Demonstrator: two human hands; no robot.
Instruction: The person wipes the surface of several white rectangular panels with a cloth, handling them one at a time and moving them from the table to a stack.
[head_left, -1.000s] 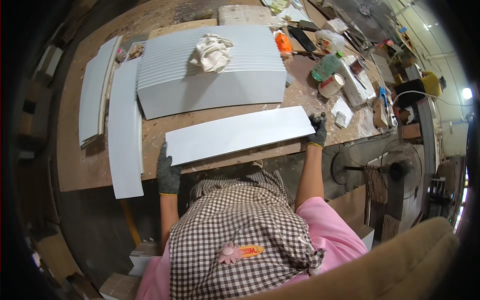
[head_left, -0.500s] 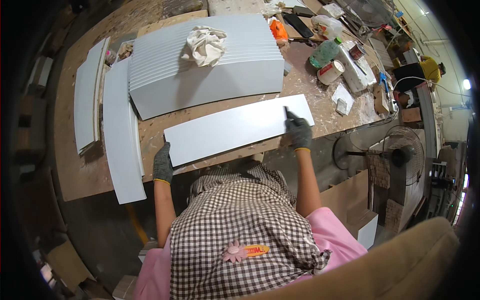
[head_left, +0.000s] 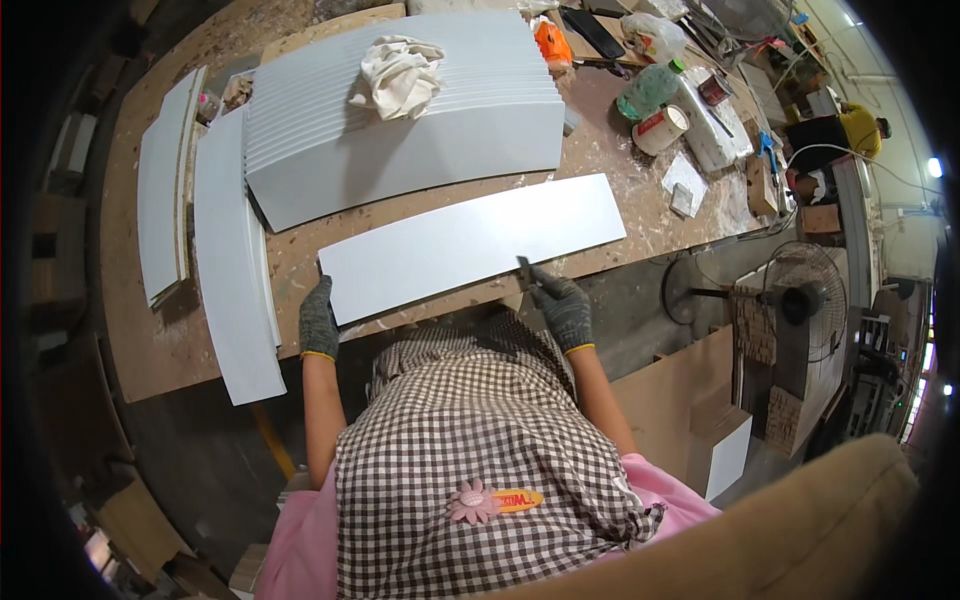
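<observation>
A long white panel [head_left: 470,240] lies flat along the front edge of the worktable [head_left: 400,326]. My left hand [head_left: 319,318], in a dark grey glove with a yellow cuff, grips the panel's left end. Near the middle of its front edge is my right hand [head_left: 562,305], gloved the same way. Its fingers are closed on a small dark flat piece [head_left: 524,269], held up at the panel's near edge; its exact kind is not clear. Behind the panel stands a stack of similar white panels [head_left: 420,155] with a crumpled white cloth [head_left: 400,78] on top.
More white panels [head_left: 228,250] lie at the left, one jutting over the front edge. To the right stand a green bottle [head_left: 647,93], a white tub [head_left: 660,130] and a small grey block [head_left: 682,199]. A floor fan [head_left: 800,300] and a person in yellow [head_left: 860,130] are farther right.
My right hand has moved left and toward me, from the panel's right part to its near edge, carrying the dark piece. My left hand stays at the left end.
</observation>
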